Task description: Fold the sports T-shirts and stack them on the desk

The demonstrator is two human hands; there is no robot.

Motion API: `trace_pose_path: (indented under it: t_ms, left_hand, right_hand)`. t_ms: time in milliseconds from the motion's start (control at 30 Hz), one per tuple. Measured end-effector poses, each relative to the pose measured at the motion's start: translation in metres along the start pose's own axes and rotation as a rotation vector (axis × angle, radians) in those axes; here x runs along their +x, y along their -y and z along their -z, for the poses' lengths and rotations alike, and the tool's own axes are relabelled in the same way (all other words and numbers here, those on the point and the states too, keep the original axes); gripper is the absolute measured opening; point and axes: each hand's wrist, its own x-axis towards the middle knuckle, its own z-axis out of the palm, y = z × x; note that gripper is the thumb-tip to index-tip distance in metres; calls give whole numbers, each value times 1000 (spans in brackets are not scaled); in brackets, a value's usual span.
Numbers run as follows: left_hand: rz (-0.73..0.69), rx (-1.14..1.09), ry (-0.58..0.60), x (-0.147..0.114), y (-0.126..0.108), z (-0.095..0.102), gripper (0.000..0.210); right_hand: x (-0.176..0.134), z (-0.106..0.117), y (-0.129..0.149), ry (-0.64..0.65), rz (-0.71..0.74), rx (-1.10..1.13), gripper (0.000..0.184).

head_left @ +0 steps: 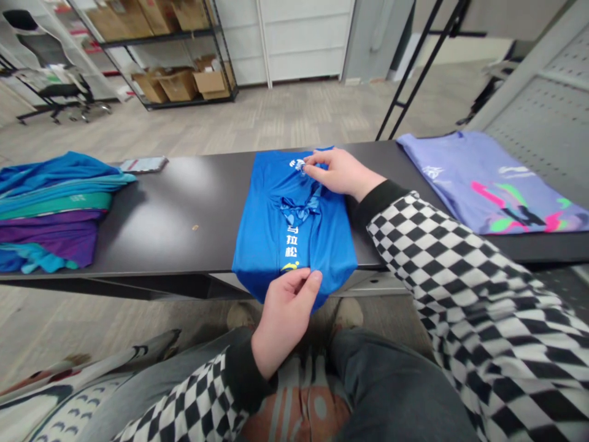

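A bright blue T-shirt (257,227) lies partly folded in front of me, its lower end hanging over the near table edge. White characters and a yellow mark run down its middle, and bunched patterned fabric shows above them. My left hand (284,316) pinches the shirt's near end between thumb and fingers. At the far end my right hand (343,170) is closed, its fingertips gripping the blue fabric beside a small white logo. What lies under the right fingers is partly hidden.
The dark table (184,209) carries a pile of coloured shirts (55,202) at left, a flat packet (143,164) behind it, and a folded lavender T-shirt (488,178) at right. Beyond stand a shelf with cardboard boxes (179,83), an office chair (50,67) and a black metal frame (416,67).
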Motion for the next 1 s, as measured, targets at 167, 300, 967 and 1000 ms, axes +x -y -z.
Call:
trace_pose_path:
  t_ms: [167,300,967,1000]
  left_hand:
    - [17,-101,-145,-3,4,-2,44]
    - [-2,-114,-196,-4,6,3,44]
    - [222,813,381,26,138,41,44]
    - [240,921,430,27,142,45,41]
  right_hand:
    - [10,-3,-31,-1,-77,-73,50]
    - [14,-6,-42,51,-72,-100,53]
    - [18,-8,-48,165,-102,-118,65]
    - [17,-7,-47,170,-102,-118,65]
